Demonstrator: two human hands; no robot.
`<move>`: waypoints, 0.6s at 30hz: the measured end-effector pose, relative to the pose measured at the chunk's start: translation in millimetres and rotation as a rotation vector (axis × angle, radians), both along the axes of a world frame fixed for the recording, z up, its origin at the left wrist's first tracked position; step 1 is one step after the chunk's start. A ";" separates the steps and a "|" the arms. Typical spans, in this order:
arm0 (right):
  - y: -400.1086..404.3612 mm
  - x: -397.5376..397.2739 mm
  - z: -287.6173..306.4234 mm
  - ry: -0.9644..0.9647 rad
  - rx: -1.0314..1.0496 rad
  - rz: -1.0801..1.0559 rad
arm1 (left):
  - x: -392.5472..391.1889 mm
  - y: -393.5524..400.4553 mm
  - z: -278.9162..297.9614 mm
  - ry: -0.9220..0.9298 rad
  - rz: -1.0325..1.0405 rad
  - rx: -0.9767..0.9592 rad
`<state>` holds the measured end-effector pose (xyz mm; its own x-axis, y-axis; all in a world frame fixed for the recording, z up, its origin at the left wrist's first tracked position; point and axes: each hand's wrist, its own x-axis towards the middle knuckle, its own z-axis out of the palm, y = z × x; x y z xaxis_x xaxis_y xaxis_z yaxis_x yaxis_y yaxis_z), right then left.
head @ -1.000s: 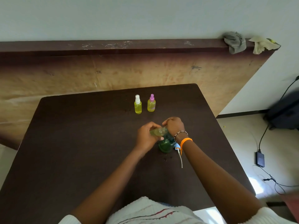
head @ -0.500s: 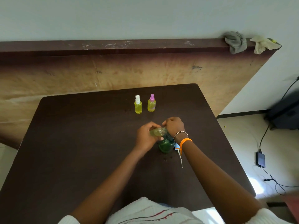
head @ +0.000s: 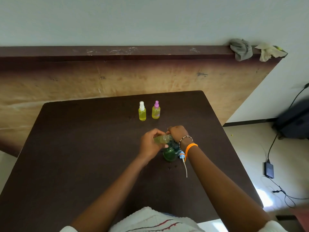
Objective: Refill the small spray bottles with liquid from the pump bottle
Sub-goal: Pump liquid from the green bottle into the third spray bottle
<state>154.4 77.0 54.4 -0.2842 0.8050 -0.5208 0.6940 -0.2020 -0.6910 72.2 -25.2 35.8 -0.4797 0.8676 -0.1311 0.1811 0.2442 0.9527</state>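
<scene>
Left hand [head: 151,144] grips small bottle [head: 161,139] sideways; right hand [head: 178,133] pinches at its neck. Light, slick plastic, likely squashy: best held mid-body, gently, over pump bottle [head: 170,153].

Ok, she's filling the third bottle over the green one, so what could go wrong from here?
1. The small bottle, held tilted by the left hand, could spill onto the table.
2. The green pump bottle could tip under the right hand.
3. The loose spray cap could get knocked away.
</scene>
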 end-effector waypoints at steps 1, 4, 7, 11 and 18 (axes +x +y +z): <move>-0.9 0.7 -1.5 -0.004 0.011 -0.013 | 0.0 0.1 -0.5 -0.004 0.000 -0.001; -5.7 1.7 -4.5 -0.006 0.089 -0.120 | -0.7 0.6 -0.1 0.018 0.001 -0.013; -9.7 1.7 -2.7 -0.033 0.140 -0.145 | -0.6 0.6 -0.3 0.027 -0.003 -0.025; -7.4 2.8 -4.9 -0.024 0.138 -0.142 | 0.5 -0.1 1.8 0.018 -0.002 -0.026; 3.2 2.6 3.1 -0.057 -0.010 -0.005 | 0.7 -0.4 4.2 -0.010 -0.025 0.001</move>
